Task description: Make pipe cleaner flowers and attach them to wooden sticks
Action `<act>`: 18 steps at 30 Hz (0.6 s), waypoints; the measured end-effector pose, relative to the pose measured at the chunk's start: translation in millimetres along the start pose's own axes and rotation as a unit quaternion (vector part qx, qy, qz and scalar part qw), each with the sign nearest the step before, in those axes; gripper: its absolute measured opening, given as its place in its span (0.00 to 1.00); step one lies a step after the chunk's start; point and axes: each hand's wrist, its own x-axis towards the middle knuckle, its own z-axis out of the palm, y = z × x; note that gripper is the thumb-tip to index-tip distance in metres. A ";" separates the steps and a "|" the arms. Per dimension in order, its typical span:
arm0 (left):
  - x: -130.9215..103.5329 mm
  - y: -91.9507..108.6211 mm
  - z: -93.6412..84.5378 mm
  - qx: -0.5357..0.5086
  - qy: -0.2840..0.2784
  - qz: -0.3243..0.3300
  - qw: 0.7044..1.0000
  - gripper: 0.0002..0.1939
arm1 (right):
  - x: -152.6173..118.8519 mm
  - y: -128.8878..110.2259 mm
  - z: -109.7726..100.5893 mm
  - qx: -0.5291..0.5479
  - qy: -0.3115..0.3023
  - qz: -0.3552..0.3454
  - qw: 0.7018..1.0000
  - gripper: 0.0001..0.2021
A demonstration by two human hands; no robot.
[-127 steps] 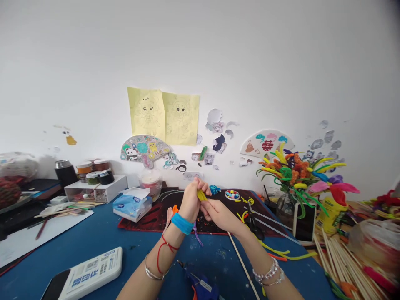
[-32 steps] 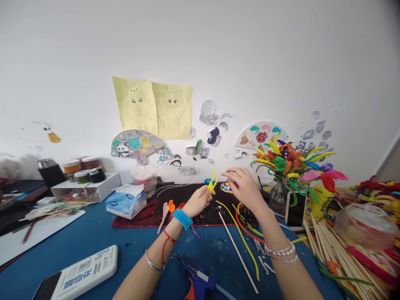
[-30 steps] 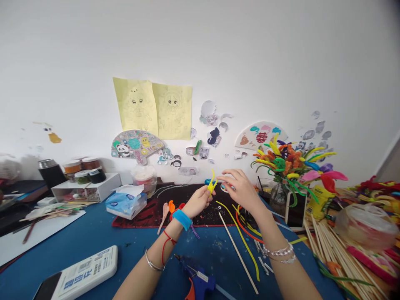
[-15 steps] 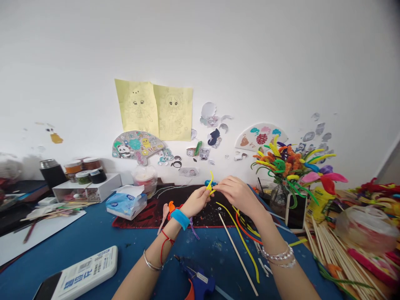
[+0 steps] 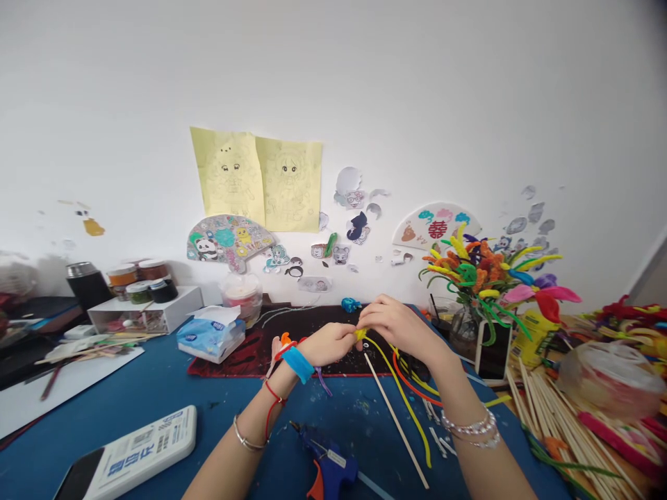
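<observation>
Over the dark mat, my left hand (image 5: 333, 343) and my right hand (image 5: 394, 328) meet at a small bent yellow pipe cleaner (image 5: 360, 335). Both sets of fingers are closed on it, and they hide most of its shape. Just behind them lies a blue crumpled piece (image 5: 351, 304). A long yellow pipe cleaner (image 5: 404, 399) and a thin wooden stick (image 5: 397, 423) stretch toward me below my right hand. An orange pipe cleaner (image 5: 414, 389) curves beside them. Orange, pink and purple pieces lie partly hidden behind my left wrist.
A blue glue gun (image 5: 333, 462) lies at the near edge between my forearms. To the left are a tissue pack (image 5: 211, 335) and a white device (image 5: 135, 451). A vase of pipe-cleaner flowers (image 5: 469, 278), a phone (image 5: 493, 351) and many wooden sticks (image 5: 560, 423) stand or lie at right.
Both hands have shifted slightly right and lower with the yellow pipe cleaner. Its upright end no longer shows above the fingers, and the blue piece behind is more exposed.
</observation>
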 end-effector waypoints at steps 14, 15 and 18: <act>-11.1 18.1 -11.8 -0.195 -0.099 0.055 0.974 0.19 | 0.3 13.8 26.2 0.461 0.026 0.198 0.865 0.11; -11.1 18.7 -12.4 -0.197 -0.077 0.058 0.976 0.19 | 2.4 12.7 29.2 0.492 0.024 0.208 0.845 0.12; -8.9 17.6 -12.1 -0.209 -0.002 0.062 0.976 0.19 | 7.5 7.9 34.2 0.579 0.035 0.227 0.782 0.13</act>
